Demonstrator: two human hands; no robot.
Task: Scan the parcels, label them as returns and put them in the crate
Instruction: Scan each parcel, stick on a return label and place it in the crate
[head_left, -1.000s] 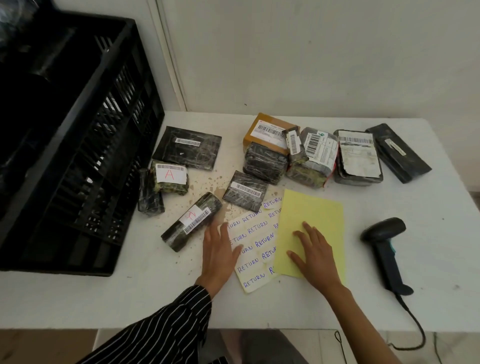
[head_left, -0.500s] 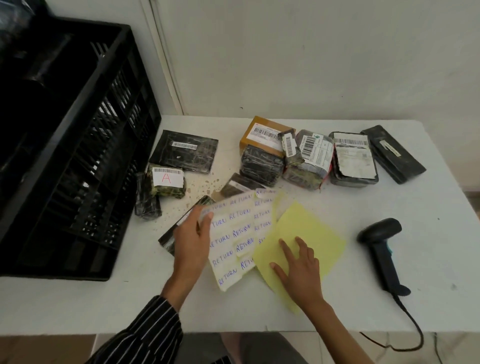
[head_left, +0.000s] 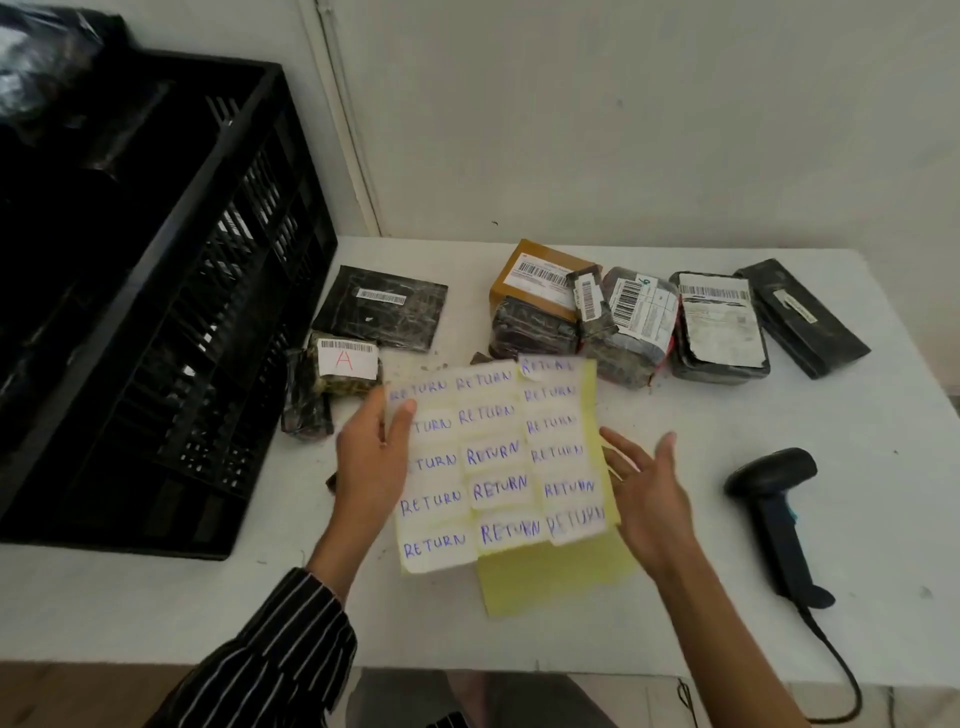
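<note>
One black crate (head_left: 171, 291) stands at the left end of the white table (head_left: 883, 441). Parcels on the table: nine in plain view.
- Three lie just beside the crate: a flat black parcel (head_left: 382, 309), a parcel marked A (head_left: 345, 366) and a small dark parcel (head_left: 306, 402).
- Six lie in a row at the far side, from a brown box (head_left: 545, 275) rightward to a long black parcel (head_left: 802, 317).
- Dark slivers behind the hand and the sheet may be further parcels; cannot tell.

One label sheet (head_left: 498, 467), with three columns of handwritten RETURN labels, is held up. The left hand (head_left: 371, 462) grips it at its left edge, thumb on the face. One yellow sheet (head_left: 556, 577) lies on the table beneath it. The right hand (head_left: 649, 488) is released, fingers spread, just beside the label sheet's right edge, holding nothing. One barcode scanner (head_left: 774, 509) lies at the right, well apart from both hands.

Since half a second ago, the label sheet has been raised and squared up. The right hand has lifted off the yellow sheet, where it had lain flat. Parcels and barcode scanner are unmoved.
</note>
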